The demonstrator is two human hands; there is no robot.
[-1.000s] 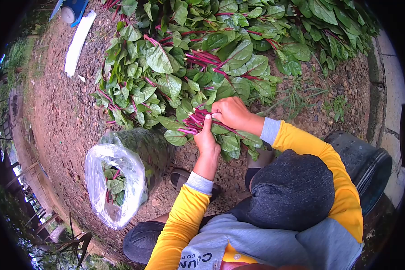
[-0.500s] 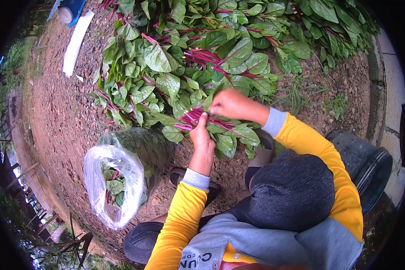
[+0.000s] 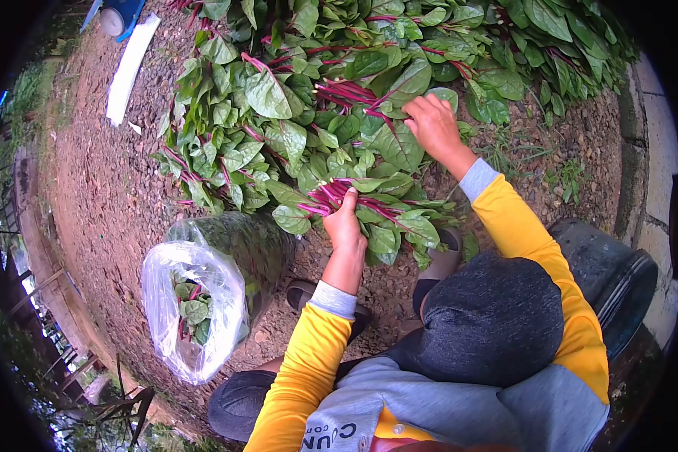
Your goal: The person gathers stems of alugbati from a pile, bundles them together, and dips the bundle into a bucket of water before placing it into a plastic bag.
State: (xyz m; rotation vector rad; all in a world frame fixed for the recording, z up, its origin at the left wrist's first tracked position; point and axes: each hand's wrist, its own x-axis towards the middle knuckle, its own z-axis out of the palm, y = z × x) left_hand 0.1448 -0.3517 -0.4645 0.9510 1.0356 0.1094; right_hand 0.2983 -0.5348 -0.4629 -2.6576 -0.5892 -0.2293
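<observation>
My left hand (image 3: 345,227) is closed around a bunch of Malabar spinach (image 3: 384,213), its thumb across the purple-red stems. The cut ends point to the left and the green leaves fan out to the right. Farther forward, my right hand (image 3: 435,129) is at the edge of a large pile of Malabar spinach (image 3: 286,143). Its fingers are bent and pinched on a leafy sprig there; the exact grip is partly hidden. Near my left forearm lies a clear plastic bag (image 3: 154,301) on its side, mouth towards me, with leafy stems inside.
A dark bucket (image 3: 606,279) lies at the right beside a concrete edge (image 3: 655,181). At the upper left are a white strip (image 3: 132,71) and a blue object with a round dial (image 3: 120,19). Gravelly soil (image 3: 90,203) surrounds the pile. My knees are in front.
My right hand has moved from the bunch, forward and right, to the pile's edge. My left hand still holds the bunch, nearly in the same place.
</observation>
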